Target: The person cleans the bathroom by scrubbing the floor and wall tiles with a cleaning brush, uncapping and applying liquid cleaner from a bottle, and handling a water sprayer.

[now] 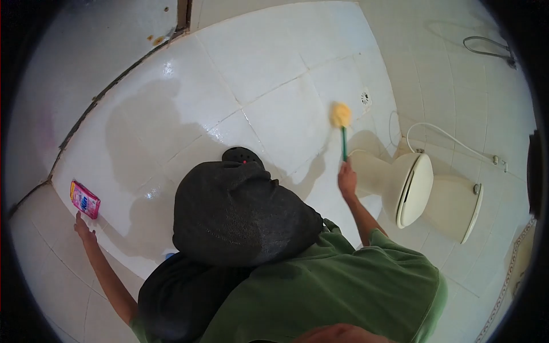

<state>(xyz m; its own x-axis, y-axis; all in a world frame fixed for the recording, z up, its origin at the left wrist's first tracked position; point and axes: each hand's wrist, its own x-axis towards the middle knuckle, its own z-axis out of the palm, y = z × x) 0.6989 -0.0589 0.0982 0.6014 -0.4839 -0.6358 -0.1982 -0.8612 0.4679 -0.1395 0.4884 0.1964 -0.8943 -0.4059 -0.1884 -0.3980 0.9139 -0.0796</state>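
My right hand [346, 181] grips the green handle of a scrub brush [341, 116] with a round yellow head. The brush points away from me over the white tiled floor [274, 108], left of the drain and just beyond the toilet base. My left hand [85, 227] reaches out at the far left with a finger extended. That fingertip is at the lower edge of a pink detergent packet [85, 199]; whether it touches cannot be made out. The packet leans or lies where floor and wall meet.
A cream toilet [414, 188] with its lid down stands at the right, with a white hose [446, 132] behind it. A round floor drain [365, 98] lies near the far right corner. My black shoe [242, 155] shows beyond my knee. A door frame [184, 14] borders the far left.
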